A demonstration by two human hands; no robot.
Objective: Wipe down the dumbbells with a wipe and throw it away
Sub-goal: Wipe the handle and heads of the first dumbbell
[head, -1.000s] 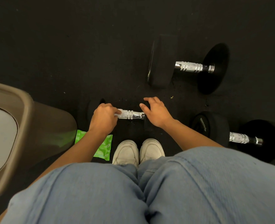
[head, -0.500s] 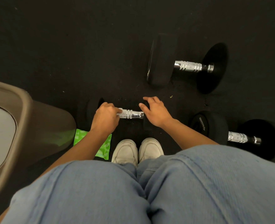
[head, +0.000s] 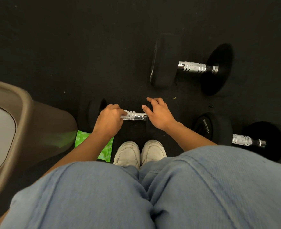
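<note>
A small dumbbell (head: pixel 136 115) with a chrome handle and black heads lies on the floor just ahead of my shoes. My left hand (head: pixel 110 119) curls round the left end of the handle, and a bit of white wipe (head: pixel 125 115) shows under its fingers. My right hand (head: pixel 159 113) rests on the dumbbell's right head with fingers spread and loosely bent. That head is mostly hidden under the hand. A large dumbbell (head: pixel 194 67) lies further back on the right. Another dumbbell (head: pixel 240 139) lies at the right by my knee.
A brown trash bin (head: pixel 29 123) with a pale lid stands at the left. A green pack of wipes (head: pixel 82 138) lies on the black rubber floor between the bin and my white shoes (head: pixel 128 154). My knees in blue jeans fill the bottom of the view.
My left hand has slid slightly to the right along the handle. My right hand stays on the right head.
</note>
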